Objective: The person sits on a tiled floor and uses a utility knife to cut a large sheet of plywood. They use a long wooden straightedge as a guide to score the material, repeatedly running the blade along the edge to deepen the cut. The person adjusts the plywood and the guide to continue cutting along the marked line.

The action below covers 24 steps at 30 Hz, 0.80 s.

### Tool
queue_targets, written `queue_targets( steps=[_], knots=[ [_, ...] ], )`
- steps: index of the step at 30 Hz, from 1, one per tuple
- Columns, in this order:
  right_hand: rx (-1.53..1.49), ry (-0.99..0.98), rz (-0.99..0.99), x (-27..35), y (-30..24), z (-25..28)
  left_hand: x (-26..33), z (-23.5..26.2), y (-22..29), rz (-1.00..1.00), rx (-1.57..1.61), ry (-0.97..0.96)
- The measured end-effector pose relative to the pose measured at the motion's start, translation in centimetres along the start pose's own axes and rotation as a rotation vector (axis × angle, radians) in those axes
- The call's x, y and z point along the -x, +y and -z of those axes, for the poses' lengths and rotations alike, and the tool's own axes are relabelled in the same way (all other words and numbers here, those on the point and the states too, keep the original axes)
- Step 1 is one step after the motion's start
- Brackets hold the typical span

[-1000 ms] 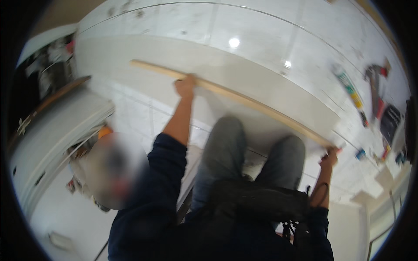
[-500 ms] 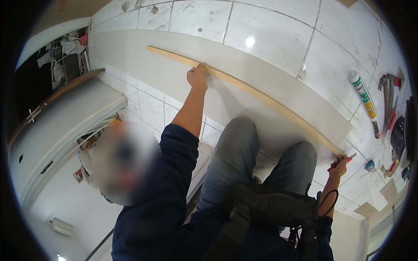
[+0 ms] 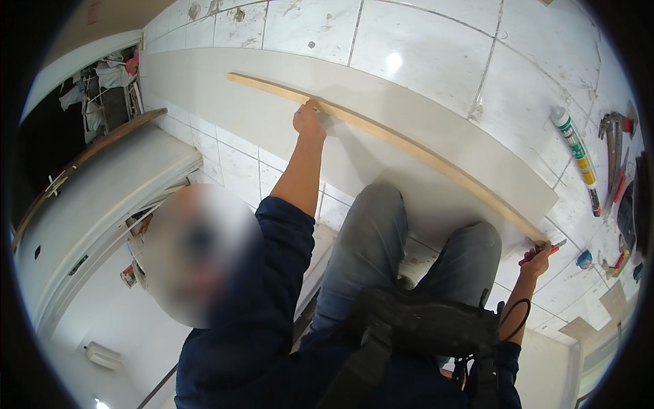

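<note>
A long, straight wooden strip (image 3: 409, 151) lies slantwise across a pale grey board (image 3: 197, 78) on the tiled floor. My left hand (image 3: 309, 121) is closed at the strip's near edge, toward its far-left end, with the fingers at the wood. At the strip's near-right end, my right hand (image 3: 537, 261) is closed around a red-handled utility knife (image 3: 553, 251). A thin grey blade seems to stick out past the fingers. That hand also touches or nearly touches the strip's end; the exact contact is too small to tell.
To the right lie a sealant tube (image 3: 578, 160), a hammer (image 3: 612, 140), a small blue object (image 3: 584, 259) and several other tools. My knees (image 3: 371, 238) rest close to the board's near edge. A black pouch (image 3: 422, 320) hangs at my front. A pale door frame (image 3: 122, 180) stands left.
The view has shifted slightly, moving the scene a little to the right. Both hands keep their places at the strip, and the knife stays in my right hand.
</note>
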State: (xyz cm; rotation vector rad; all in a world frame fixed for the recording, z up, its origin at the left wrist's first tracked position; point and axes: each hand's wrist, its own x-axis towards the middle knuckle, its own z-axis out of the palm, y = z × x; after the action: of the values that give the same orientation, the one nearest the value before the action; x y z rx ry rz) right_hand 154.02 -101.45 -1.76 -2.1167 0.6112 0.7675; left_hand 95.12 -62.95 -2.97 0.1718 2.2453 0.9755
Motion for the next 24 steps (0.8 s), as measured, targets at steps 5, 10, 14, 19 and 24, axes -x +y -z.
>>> queue_targets(
  steps=[5,10,14,19,24],
  knots=[
    [-0.002,0.01,-0.01,0.2,-0.2,-0.8,-1.0,0.9,-0.3,-0.02,-0.035,0.006],
    [0.042,0.029,-0.004,-0.4,-0.2,-0.3,-0.5,0.5,-0.3,0.009,0.004,-0.073],
    [0.051,0.016,0.013,0.0,-0.4,-0.9,-1.5,1.2,-0.3,-0.01,-0.031,-0.099],
    [0.03,-0.015,0.029,-0.1,-0.1,-0.8,-1.4,1.3,-0.8,-0.031,-0.003,-0.092],
    [0.003,-0.022,0.021,-0.5,0.1,-0.4,-0.3,0.8,-0.7,-0.049,0.043,-0.089]
  ],
)
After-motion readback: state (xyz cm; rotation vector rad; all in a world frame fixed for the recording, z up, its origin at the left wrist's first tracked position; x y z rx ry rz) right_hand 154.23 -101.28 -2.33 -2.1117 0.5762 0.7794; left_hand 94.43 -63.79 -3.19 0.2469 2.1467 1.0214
